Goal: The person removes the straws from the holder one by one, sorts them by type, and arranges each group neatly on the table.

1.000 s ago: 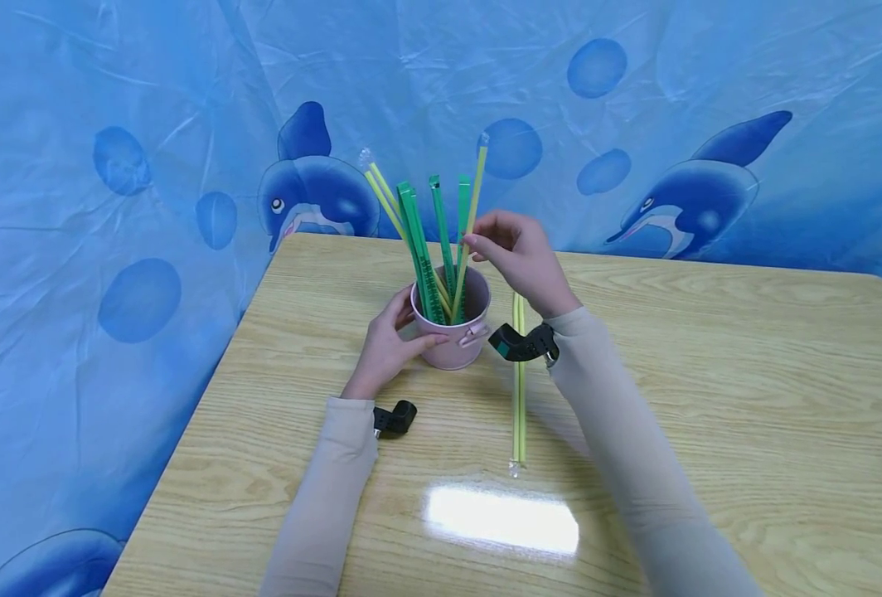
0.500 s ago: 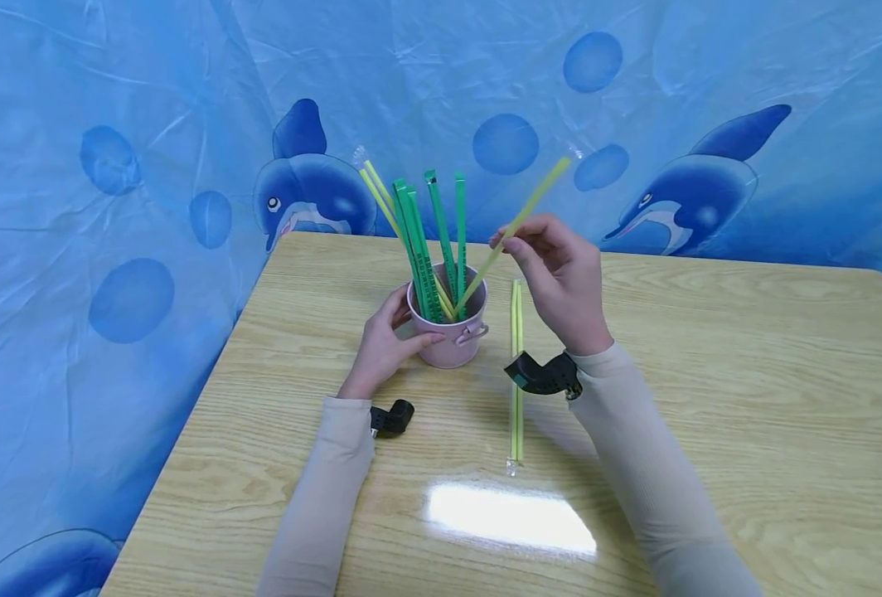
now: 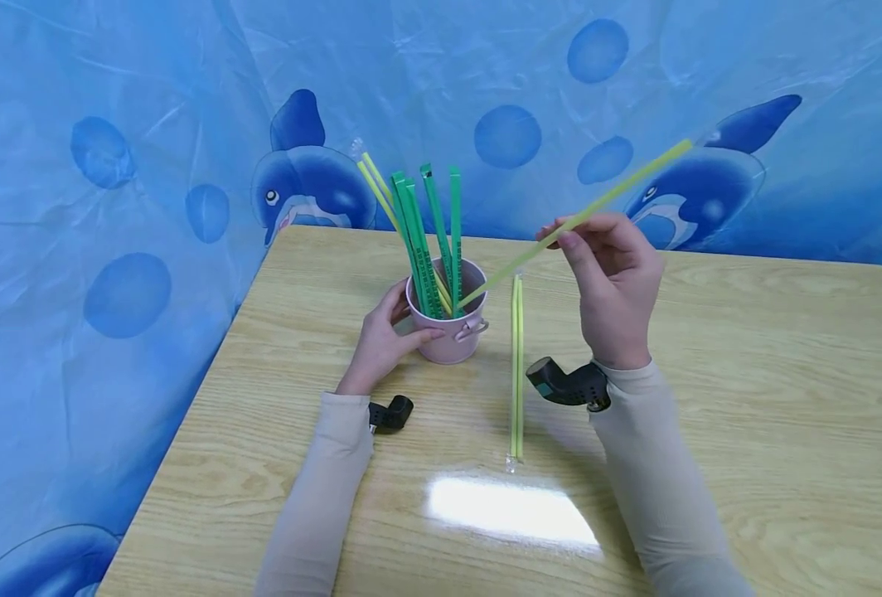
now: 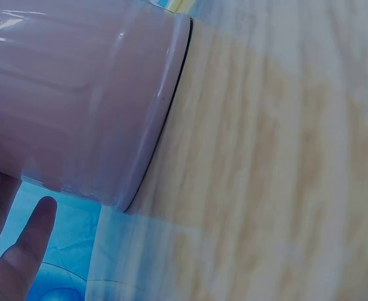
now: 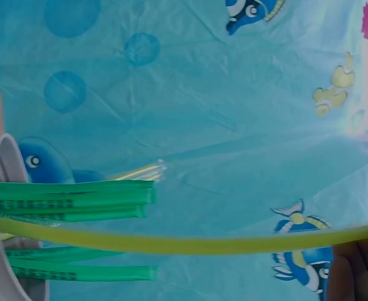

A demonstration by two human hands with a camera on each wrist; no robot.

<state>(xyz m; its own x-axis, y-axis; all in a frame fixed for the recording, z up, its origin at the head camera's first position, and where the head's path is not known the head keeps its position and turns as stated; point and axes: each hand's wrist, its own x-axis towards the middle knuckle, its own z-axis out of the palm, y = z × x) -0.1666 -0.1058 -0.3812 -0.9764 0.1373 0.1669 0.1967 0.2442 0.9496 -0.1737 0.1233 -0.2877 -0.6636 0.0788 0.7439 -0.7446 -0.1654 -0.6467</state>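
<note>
A wood-grain desk, pale and glossy, stands before a blue plastic sheet that rises behind its far edge and along its left side. Printed on the creased sheet are round blue bubbles and two dolphins, one at left and one at right; the right wrist view adds small yellow fish. A bright patch of reflected light lies on the near part of the desk, and the far right corner is rounded.

Near the desk's far edge, a person in light sleeves steadies a pink bucket, the left hand curled about its side with the thumb across the front. The right hand, raised to the right of the bucket, pinches a yellow straw between thumb and fingers; the straw slants from the bucket's mouth up to the right, its lower end inside the rim.

Slim green packets with dark printing stand in the bucket, beside more yellow straws that lean left. A pair of yellow straws lies side by side on the desk, just right of the bucket. Both wrists wear small black cameras.
</note>
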